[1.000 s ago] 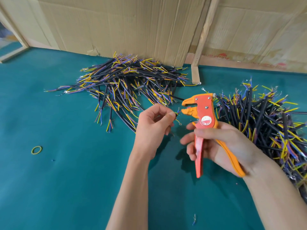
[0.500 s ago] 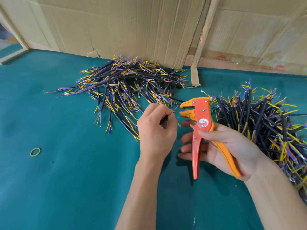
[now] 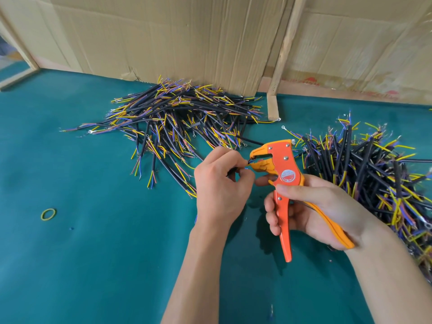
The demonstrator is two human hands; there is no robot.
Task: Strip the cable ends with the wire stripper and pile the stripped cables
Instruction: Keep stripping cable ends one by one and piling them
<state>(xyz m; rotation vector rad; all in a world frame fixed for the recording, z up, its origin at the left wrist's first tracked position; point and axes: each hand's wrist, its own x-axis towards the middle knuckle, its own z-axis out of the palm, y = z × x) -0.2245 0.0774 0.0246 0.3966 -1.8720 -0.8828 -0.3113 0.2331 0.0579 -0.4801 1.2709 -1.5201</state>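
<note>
My left hand (image 3: 222, 183) pinched a thin, limp cable (image 3: 236, 169) just behind its end | right hand (image 3: 311, 206) gripped wire stripper (image 3: 284, 169) handles | light; best held close.

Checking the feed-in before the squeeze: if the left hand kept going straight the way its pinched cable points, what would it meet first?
Probably the wire stripper's open orange head: the left hand pinches a cable whose coloured tip already sits at the mouth, the right hand holding the handles. Depth is unclear.

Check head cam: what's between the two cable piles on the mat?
In the head view, the wire stripper, gripped by the right hand, and the left hand feeding a cable into its jaws; bare mat beneath.
</note>
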